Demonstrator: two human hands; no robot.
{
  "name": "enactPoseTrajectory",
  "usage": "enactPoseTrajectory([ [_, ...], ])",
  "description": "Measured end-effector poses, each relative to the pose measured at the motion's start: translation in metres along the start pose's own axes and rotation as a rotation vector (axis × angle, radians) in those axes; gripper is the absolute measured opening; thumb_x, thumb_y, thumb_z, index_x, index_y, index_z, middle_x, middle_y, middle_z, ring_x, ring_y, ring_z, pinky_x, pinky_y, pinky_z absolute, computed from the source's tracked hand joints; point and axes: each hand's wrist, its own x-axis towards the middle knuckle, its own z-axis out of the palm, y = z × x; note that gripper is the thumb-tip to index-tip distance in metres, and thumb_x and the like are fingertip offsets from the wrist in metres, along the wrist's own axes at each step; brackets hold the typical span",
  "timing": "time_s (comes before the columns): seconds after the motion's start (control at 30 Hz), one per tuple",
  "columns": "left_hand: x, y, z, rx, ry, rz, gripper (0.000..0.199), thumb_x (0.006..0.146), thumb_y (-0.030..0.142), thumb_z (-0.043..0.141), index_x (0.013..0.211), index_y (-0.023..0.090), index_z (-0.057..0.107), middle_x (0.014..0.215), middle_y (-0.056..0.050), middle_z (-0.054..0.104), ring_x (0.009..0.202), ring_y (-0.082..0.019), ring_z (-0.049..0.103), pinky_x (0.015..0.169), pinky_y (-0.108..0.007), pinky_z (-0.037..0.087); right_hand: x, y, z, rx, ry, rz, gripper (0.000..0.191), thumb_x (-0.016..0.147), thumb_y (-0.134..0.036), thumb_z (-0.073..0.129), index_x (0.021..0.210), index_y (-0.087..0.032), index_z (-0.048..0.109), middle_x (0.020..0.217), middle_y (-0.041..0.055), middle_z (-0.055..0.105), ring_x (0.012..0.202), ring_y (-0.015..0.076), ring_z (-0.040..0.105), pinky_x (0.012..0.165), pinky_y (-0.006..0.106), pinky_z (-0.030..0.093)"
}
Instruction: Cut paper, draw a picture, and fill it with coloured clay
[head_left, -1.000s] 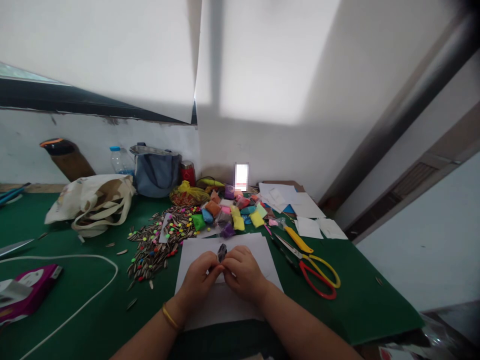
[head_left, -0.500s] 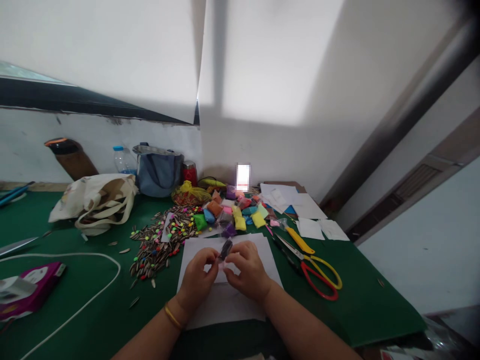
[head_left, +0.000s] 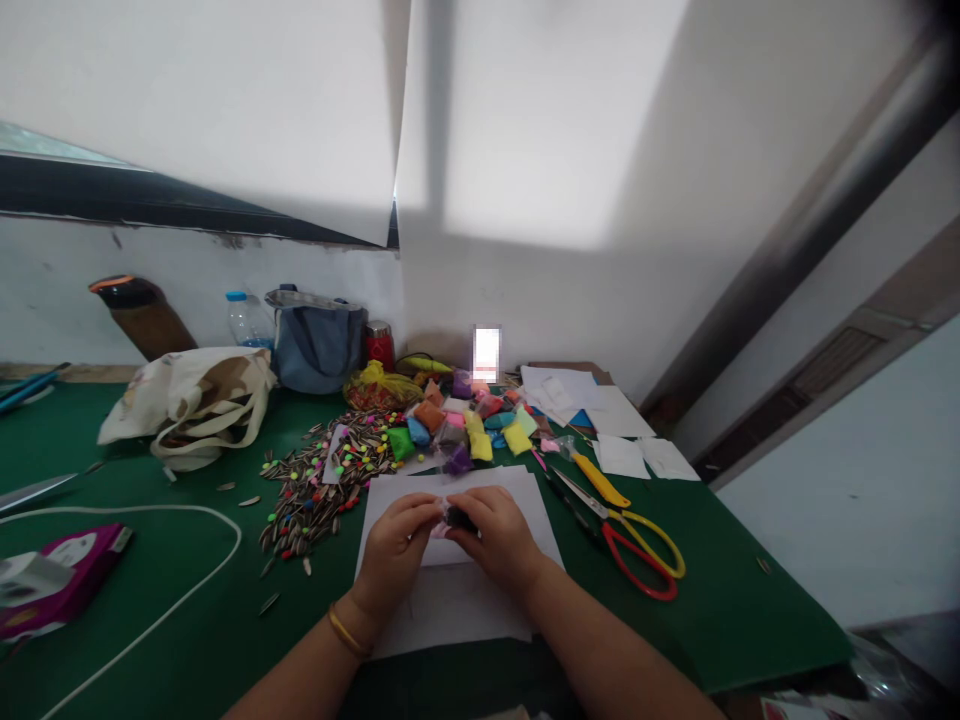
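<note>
Both hands meet above white paper sheets (head_left: 465,605) on the green tabletop, pinching a small packet of black modelling clay (head_left: 460,518). Its wrapper looks clear, with a pinkish piece at the lower edge that I cannot make out fully. My left hand (head_left: 397,545), with a gold bangle at the wrist, grips the wrapper end with thumb and fingertips. Curled around the dark lump, my right hand (head_left: 496,532) covers part of it. Just beyond the paper lies a pile of coloured clay packets (head_left: 480,445), among them yellow, purple, green and blue ones.
Striped sunflower seeds mixed with coloured beads (head_left: 322,490) spread out on the left. Scissors with red and yellow handles (head_left: 637,550) and a yellow-handled cutter (head_left: 600,482) lie to the right. Farther back stand a blue bag (head_left: 319,340) and a cloth bag (head_left: 187,400). A white cable (head_left: 225,520) curves at left.
The black packet has tipped from nearly upright to lying sideways, pointing right. My right fingers have closed farther over it, and my left fingers have moved to the wrapper end.
</note>
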Motion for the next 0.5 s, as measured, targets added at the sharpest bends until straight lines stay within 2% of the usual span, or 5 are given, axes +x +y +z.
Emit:
enactPoseTrajectory([
  [0.17,0.0008,0.0012,0.0,0.096,-0.1,0.015,0.022,0.091,0.027,0.056,0.107,0.026,0.072,0.103,-0.007,0.067,0.097,-0.02,0.064,0.087,-0.034,0.054,-0.001,0.0014,0.0008,0.0,-0.003,-0.004,0.025,0.092,-0.035,0.059,0.113,-0.021,0.062,0.095,0.0082,0.067,0.089,0.021,0.06,0.081,0.035,0.046],
  [0.37,0.0005,0.0017,0.0011,0.177,-0.15,0.035,0.022,0.092,0.029,0.056,0.108,0.027,0.071,0.104,-0.006,0.068,0.097,-0.02,0.064,0.087,-0.032,0.052,-0.0024,0.0011,0.0013,0.025,-0.006,0.005,0.015,0.094,-0.029,0.054,0.102,-0.021,0.065,0.089,0.0068,0.067,0.084,0.0203,0.059,0.077,0.034,0.046],
  [0.43,0.0,0.0002,0.0013,0.204,-0.141,0.035,0.023,0.092,0.029,0.056,0.109,0.027,0.071,0.105,-0.006,0.069,0.098,-0.02,0.064,0.088,-0.032,0.052,-0.0034,0.0008,0.0027,0.043,-0.006,0.025,0.015,0.093,-0.028,0.057,0.104,-0.021,0.063,0.093,0.0071,0.067,0.087,0.0209,0.059,0.079,0.034,0.046],
  [0.5,-0.0006,-0.0019,0.0013,0.229,-0.12,0.027,0.023,0.091,0.03,0.057,0.109,0.026,0.071,0.106,-0.006,0.069,0.099,-0.021,0.064,0.089,-0.034,0.052,-0.0042,0.0006,0.0044,0.064,0.005,0.057,0.025,0.087,-0.029,0.064,0.11,-0.02,0.06,0.098,0.008,0.066,0.091,0.0219,0.059,0.082,0.035,0.047],
])
